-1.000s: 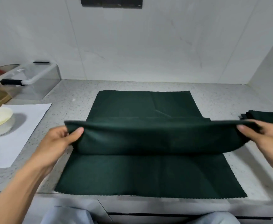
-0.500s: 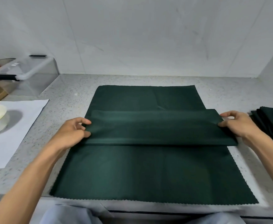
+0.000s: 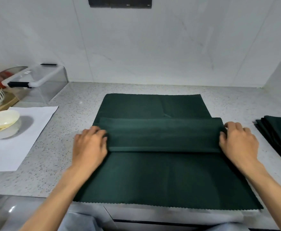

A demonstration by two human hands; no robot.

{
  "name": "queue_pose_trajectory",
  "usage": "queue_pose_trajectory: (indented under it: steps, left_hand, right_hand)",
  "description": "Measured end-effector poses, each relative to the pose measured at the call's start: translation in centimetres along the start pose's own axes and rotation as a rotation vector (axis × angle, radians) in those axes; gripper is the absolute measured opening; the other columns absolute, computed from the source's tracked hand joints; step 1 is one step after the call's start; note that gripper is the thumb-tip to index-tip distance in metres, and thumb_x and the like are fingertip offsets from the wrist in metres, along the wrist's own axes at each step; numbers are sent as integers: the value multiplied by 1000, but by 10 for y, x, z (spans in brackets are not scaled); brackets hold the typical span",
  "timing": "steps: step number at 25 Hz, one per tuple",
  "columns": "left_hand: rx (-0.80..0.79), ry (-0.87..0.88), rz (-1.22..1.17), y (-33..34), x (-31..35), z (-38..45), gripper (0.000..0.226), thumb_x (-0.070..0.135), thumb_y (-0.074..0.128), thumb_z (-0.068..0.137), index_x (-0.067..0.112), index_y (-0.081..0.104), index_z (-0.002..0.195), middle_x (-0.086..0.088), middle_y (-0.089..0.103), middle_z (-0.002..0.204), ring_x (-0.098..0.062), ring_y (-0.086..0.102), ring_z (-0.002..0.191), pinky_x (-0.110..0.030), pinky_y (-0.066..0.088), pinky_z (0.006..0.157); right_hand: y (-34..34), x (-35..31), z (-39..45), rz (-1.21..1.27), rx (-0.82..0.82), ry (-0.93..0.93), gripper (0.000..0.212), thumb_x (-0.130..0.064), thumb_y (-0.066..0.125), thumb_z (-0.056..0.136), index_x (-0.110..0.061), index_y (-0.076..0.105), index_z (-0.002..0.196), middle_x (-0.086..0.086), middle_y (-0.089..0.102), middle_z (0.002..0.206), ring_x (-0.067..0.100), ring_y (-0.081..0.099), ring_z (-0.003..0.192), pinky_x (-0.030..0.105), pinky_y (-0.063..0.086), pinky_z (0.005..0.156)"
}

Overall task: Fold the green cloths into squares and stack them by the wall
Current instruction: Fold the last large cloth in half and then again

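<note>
On the speckled surface (image 3: 79, 104) before me, a dark green cloth (image 3: 166, 177) lies spread flat, its near edge at the surface's front edge. A folded band (image 3: 163, 135) of it lies across the middle. My left hand (image 3: 89, 145) rests palm down at the band's left end, fingers curled onto the fabric; my right hand (image 3: 239, 144) grips the right end likewise, knuckles up. Both forearms reach forward, angled inward. A stack of folded green cloths (image 3: 279, 135) sits at right, apart from my right hand. A white bowl (image 3: 2, 122) stands on paper (image 3: 19, 147) at left.
</note>
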State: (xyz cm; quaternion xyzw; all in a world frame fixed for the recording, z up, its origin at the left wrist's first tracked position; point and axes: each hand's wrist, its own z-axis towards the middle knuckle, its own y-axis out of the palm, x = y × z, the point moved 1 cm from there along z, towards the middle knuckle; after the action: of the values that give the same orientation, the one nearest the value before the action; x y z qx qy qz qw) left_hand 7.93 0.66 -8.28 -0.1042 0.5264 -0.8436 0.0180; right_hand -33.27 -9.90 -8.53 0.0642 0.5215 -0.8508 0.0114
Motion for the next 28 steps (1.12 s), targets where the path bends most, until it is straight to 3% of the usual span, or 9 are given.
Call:
queue_pose_trajectory:
  steps: [3,5,8,14,17,20,22,24,28]
  left_hand:
    - [-92,268,-121,10,77,9,55,34,28,90,11,62,127,-7,60,136,-27,57,124,-46,44,101]
    - [-328,265,-111,27,114,10,63,34,15,94,12,31,151,-2,27,160,-19,24,148,-46,21,118]
    - [-531,143,-21,49,103,-1,57,36,16,104,23,1,157,7,-5,165,-13,-7,151,-42,-1,122]
    - [-481,-123,-1,38,45,-18,56,44,8,103,31,-2,156,3,-9,165,-18,-11,151,-45,-4,122]
    - [-343,-163,-23,24,42,-31,53,42,19,104,26,25,154,-6,16,164,-27,11,150,-49,9,120]
    - [-98,-285,-541,-7,71,-80,42,36,50,98,19,55,135,-3,52,140,-25,48,125,-40,37,109]
    - [-204,-730,-1251,-34,83,-95,47,24,69,87,14,57,132,-2,60,131,-20,57,119,-37,40,109]
    - [-357,-1127,-1810,-35,78,-86,47,23,65,85,2,56,126,-14,66,124,-27,61,117,-42,41,108]
    - [-327,-1310,-2032,-27,77,-46,53,24,53,95,-6,42,137,-21,57,132,-33,53,126,-45,37,112]
  right_hand:
    - [-16,-88,-21,86,105,-339,29,-21,42,91,-4,61,105,18,62,112,42,56,102,50,44,85]
    - [-7,-151,-43,211,-221,-494,53,-31,21,94,-7,53,128,15,51,139,37,45,129,50,37,102]
    - [19,-161,-62,130,-535,-371,67,-48,2,96,-20,14,156,-1,9,164,21,5,151,43,7,121]
    - [15,-50,-55,4,-534,-86,64,-52,7,100,-23,-2,157,-5,-5,165,16,-5,151,40,0,123]
    - [8,-32,-55,15,-600,-104,65,-53,10,101,-23,-2,157,-5,-7,164,16,-7,151,39,-1,123]
    - [0,-31,-49,68,-602,-137,67,-56,20,100,-23,8,157,-4,0,165,16,-4,151,38,0,122]
    - [-5,-29,-46,125,-555,-194,65,-55,32,99,-21,23,154,-3,12,164,16,3,151,37,2,122]
    - [-12,-35,-48,226,-482,-261,55,-47,43,99,-18,42,147,-1,30,159,16,18,149,33,12,121]
    - [-23,-56,-53,368,-442,-364,34,-34,50,99,-20,62,127,-8,57,137,17,48,129,32,38,105]
